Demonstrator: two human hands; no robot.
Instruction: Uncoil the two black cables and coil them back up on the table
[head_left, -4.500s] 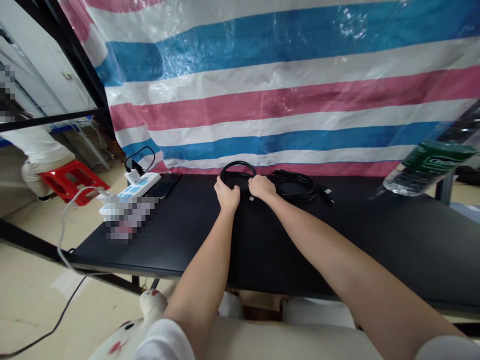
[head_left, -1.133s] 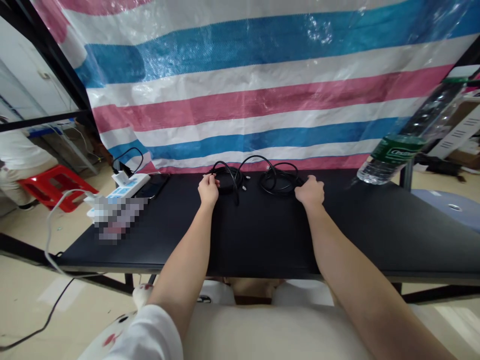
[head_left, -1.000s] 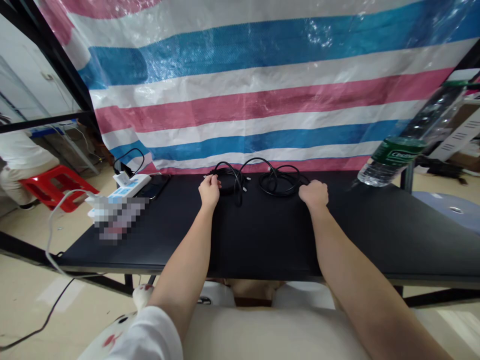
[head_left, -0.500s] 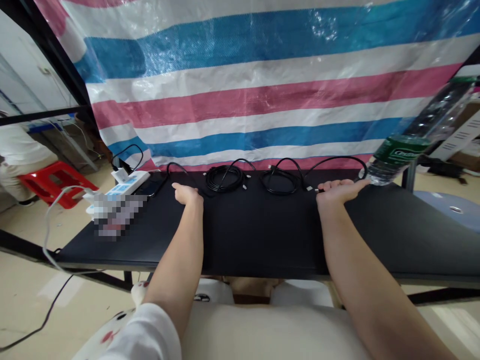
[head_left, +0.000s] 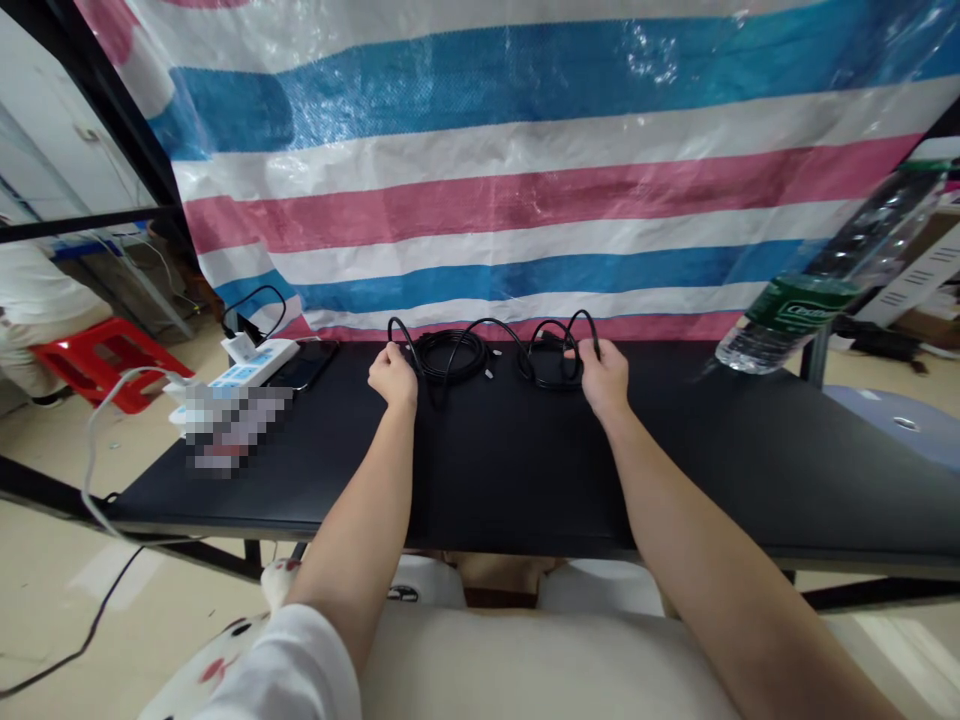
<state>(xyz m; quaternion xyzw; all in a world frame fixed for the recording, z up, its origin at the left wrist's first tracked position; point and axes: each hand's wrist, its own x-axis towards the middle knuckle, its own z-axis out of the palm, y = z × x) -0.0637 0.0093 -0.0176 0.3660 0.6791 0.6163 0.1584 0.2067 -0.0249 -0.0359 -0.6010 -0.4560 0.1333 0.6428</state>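
Note:
Two coils of black cable lie near the back of the black table. My left hand is closed on a black cable that rises in a loop over the fingers. To its right lies the left coil, with pale plugs beside it. My right hand grips part of the smaller right coil, whose loops stand up from the table at the fingers. Cable also arches between the two coils. Where each cable end lies inside the hands is hidden.
At the left are a white power strip with plugs, a phone and a blurred flat item. A large water bottle stands at the back right. Striped sheeting hangs behind. A seated person is far left.
My right hand has moved left from near the bottle and turned from palm-up to gripping the cable. My left hand has moved slightly right and closed, pulling its cable loop rightward.

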